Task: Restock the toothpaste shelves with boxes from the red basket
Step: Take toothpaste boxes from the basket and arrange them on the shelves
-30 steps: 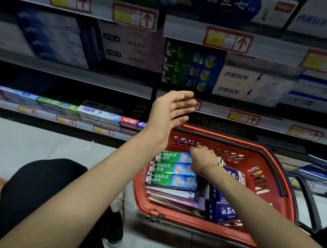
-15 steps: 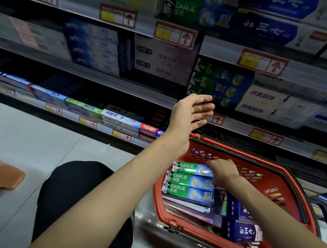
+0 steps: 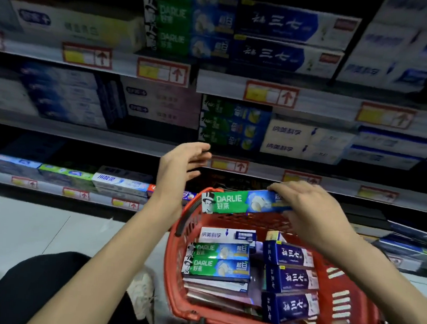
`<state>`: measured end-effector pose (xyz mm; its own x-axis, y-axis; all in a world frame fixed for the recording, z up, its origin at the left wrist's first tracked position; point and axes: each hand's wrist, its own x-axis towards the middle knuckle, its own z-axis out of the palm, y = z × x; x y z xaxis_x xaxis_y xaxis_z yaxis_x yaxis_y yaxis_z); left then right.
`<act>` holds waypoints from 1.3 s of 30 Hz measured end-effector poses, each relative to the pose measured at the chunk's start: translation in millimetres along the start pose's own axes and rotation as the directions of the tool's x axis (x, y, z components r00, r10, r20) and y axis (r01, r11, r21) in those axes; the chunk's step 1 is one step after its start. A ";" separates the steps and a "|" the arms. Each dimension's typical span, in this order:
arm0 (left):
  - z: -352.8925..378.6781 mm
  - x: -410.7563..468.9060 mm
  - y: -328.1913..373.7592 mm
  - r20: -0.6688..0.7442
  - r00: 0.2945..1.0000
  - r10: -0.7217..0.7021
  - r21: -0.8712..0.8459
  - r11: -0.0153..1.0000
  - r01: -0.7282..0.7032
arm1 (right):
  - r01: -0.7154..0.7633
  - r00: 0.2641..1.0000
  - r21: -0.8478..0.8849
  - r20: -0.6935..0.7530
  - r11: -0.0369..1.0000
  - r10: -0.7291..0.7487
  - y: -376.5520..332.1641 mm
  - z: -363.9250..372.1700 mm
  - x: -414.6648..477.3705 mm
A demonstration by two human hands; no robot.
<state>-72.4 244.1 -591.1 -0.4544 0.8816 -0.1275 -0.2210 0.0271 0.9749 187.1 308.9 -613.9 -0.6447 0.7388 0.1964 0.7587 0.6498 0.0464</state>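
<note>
My right hand grips the right end of a green and blue DARLIE toothpaste box, held level above the far rim of the red basket. My left hand hovers to the left of the box, fingers loosely spread, holding nothing. Inside the basket lie two more DARLIE boxes, a white box and three dark blue boxes. Matching DARLIE boxes stand on the middle shelf straight ahead.
Shelves of toothpaste boxes fill the view above, with red and yellow price tags along their edges. A low shelf with flat boxes runs at left. My dark-clothed knee sits at bottom left on a grey tiled floor.
My right hand has lifted one DARLIE box out of the basket to above its far rim. My left hand stayed raised and open. The camera tilted upward.
</note>
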 end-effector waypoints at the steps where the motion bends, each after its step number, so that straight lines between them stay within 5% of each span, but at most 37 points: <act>1: -0.2 -0.5 -0.9 -0.014 0.999 0.042 0.054 0.998 -0.041 | -0.021 0.999 0.067 -0.046 0.998 0.024 4.6 -3.2 -7.4; 5: 2.4 -10.9 -5.5 -0.009 0.990 0.138 0.189 0.973 -0.133 | -0.077 0.972 0.282 -0.194 0.956 0.136 17.8 -4.7 -31.7; 11: 21.7 -26.5 -13.7 0.147 0.984 0.100 0.201 0.971 -0.128 | -0.050 0.932 0.321 -0.326 0.946 0.159 32.0 -16.2 -35.8; 24: 28.7 -23.0 -31.4 0.148 0.986 0.083 0.085 0.992 -0.096 | -0.064 0.912 0.454 -0.334 0.889 0.236 23.6 -9.0 -37.6; 30: 22.7 -29.1 -25.7 0.122 0.975 0.187 0.147 0.968 -0.204 | -0.159 0.862 0.825 -0.151 0.542 0.483 -7.8 -14.1 -31.8; 35: 11.2 -24.8 -16.8 0.010 0.975 0.224 0.165 0.961 -0.223 | -0.115 0.780 0.991 0.048 0.067 0.624 -41.8 -18.4 -10.0; 39: 0.1 -10.1 -0.1 -0.125 0.943 0.308 0.214 0.937 -0.277 | -0.050 0.775 0.997 0.075 -0.058 0.628 -66.1 -26.7 16.0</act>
<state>-67.7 235.3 -589.9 -0.6049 0.7808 0.1567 0.1035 -0.1180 0.9876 129.1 273.0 -587.7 -0.0300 0.9938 0.1074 -0.1049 0.1038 -0.9891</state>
